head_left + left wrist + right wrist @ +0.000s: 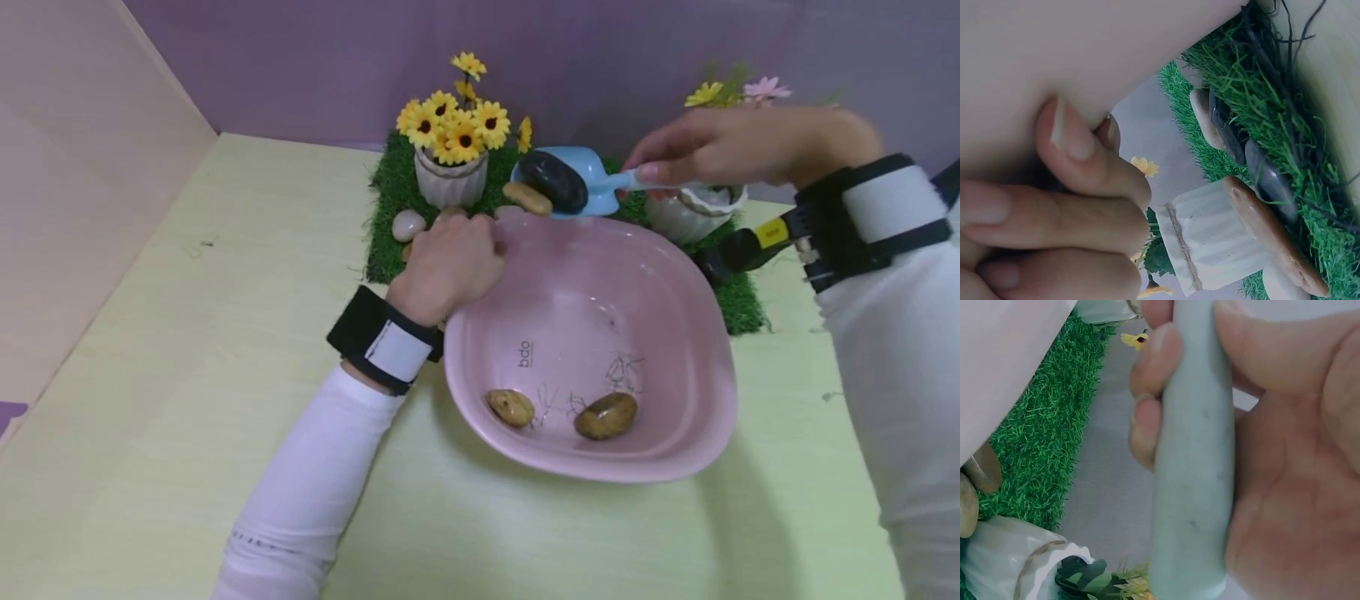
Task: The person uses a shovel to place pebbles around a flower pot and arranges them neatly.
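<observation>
My left hand (450,262) grips the back left rim of a pink plastic basin (585,467). Its fingers (1085,219) are curled in the left wrist view. Two brown stones, a smaller one (511,408) and a larger one (606,416), lie inside at the near side. Above the basin's back rim, my right hand (720,150) holds a light blue toy shovel (600,196) by its handle (1194,469), fingers wrapped round it. A black stone (557,181) rests in the scoop. At the scoop's front edge is a tan stone (527,198); whether it touches the scoop, I cannot tell.
Behind the basin, an artificial grass mat (386,237) bears a pot of yellow flowers (452,179) and a second flower pot (693,212) at right. Several stones, including a whitish one (408,226), lie on it. A purple wall (315,75) stands behind the pale table (187,375).
</observation>
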`<state>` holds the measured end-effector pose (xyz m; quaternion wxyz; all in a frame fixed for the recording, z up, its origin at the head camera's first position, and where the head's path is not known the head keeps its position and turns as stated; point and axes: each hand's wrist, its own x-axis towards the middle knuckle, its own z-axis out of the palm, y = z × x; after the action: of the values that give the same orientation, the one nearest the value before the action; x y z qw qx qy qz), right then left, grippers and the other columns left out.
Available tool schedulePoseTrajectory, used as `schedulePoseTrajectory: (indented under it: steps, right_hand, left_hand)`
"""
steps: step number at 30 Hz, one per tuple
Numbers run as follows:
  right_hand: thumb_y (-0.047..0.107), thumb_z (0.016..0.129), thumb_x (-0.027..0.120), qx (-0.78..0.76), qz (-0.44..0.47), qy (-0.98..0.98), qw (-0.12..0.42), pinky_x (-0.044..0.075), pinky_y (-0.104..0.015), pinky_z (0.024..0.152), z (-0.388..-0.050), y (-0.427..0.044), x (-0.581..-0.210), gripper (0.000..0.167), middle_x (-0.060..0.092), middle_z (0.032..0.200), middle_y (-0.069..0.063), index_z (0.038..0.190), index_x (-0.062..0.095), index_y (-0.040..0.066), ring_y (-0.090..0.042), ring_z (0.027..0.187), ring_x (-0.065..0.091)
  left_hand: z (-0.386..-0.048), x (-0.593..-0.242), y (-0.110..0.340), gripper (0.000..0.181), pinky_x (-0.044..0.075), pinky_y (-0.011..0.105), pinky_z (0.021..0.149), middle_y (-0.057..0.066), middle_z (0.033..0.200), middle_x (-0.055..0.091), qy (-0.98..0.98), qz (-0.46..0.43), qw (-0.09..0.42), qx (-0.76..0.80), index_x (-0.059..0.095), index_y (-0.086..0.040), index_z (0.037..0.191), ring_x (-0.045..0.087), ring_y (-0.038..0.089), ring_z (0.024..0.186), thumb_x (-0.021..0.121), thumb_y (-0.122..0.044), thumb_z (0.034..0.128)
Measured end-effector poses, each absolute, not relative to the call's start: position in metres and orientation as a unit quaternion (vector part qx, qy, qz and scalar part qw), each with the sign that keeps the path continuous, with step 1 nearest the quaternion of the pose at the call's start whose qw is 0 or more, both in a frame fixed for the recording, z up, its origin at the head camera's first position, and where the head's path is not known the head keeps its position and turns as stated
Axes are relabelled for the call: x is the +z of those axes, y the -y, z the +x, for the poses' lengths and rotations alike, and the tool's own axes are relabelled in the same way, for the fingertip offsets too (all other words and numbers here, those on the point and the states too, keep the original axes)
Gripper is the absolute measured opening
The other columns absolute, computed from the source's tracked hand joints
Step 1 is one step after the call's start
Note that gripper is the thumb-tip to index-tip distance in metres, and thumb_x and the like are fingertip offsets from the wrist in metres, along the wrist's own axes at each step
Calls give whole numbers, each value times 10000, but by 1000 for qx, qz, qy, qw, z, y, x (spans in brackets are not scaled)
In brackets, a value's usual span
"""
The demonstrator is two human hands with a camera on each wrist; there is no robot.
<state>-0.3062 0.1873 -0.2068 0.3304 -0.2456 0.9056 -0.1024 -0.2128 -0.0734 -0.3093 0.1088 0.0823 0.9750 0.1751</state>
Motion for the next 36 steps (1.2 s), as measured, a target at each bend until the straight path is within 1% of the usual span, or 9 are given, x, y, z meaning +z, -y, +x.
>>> schedulePoseTrajectory:
  steps: [3,5,7,10,17,22,28,32,36]
  right_hand:
    - [447,1050,386,-112,-229,-911,325,347,-670,1034,-305,-184,-209,462,515,1344,-111,1423,472,188,-331,1243,451]
    - [442,1054,375,-123,-219,-910,330,328,-680,1055,-304,-181,-211,475,500,1374,-121,1437,455,172,-349,1271,446]
    - [412,1058,385,-130,-215,-906,339,300,-708,1067,-304,-180,-212,487,461,1438,-155,1468,418,150,-391,1316,420]
    - [369,1053,421,-129,-216,-902,350,265,-732,1081,-305,-177,-215,476,407,1502,-155,1465,410,132,-411,1384,357]
    - [288,1042,439,-109,-227,-901,354,295,-714,1078,-307,-171,-219,519,338,1545,-193,1513,336,95,-434,1403,314]
    - [204,1034,459,-114,-234,-896,360,304,-672,1106,-311,-165,-224,458,386,1505,-187,1465,395,64,-403,1387,353]
    - [150,1027,465,-123,-226,-895,365,285,-669,1122,-317,-165,-228,481,373,1510,-198,1483,358,43,-412,1400,338]
    - [106,1022,455,-134,-229,-896,357,326,-640,1093,-321,-165,-232,441,465,1424,-197,1454,400,35,-376,1325,410]
    - [71,1006,456,-130,-232,-896,357,330,-631,1076,-324,-163,-237,432,508,1366,-205,1432,425,11,-364,1275,431]
  left_hand:
    - [-213,-309,74,430,529,537,820,167,1152,578,-975,84,109,175,616,-103,1274,547,315,1072,341,-348,1052]
    - [-213,-308,75,436,530,538,826,170,1159,584,-974,89,108,178,615,-105,1282,547,323,1089,341,-355,1053]
    - [-213,-309,75,426,530,530,821,162,1138,589,-973,94,104,181,627,-104,1259,546,320,1081,344,-348,1053]
    - [-213,-310,76,404,531,523,809,155,1107,594,-973,99,101,184,645,-98,1208,549,313,1062,349,-324,1048]
    - [-214,-310,75,397,535,564,842,176,1140,593,-974,100,101,178,647,-53,1180,547,319,1094,374,-304,1039]
    - [-215,-310,75,398,538,566,842,175,1152,586,-974,95,106,176,635,-49,1193,543,312,1091,374,-306,1037]
    - [-215,-308,76,380,549,502,748,140,1048,574,-974,93,107,177,606,-42,1219,535,262,951,384,-285,1028]
    - [-215,-308,76,375,548,436,670,121,993,557,-972,91,110,185,603,-43,1221,526,240,882,381,-279,1031]
    - [-214,-308,76,382,552,438,675,128,1015,562,-972,90,114,184,600,-43,1238,528,248,905,384,-282,1031]
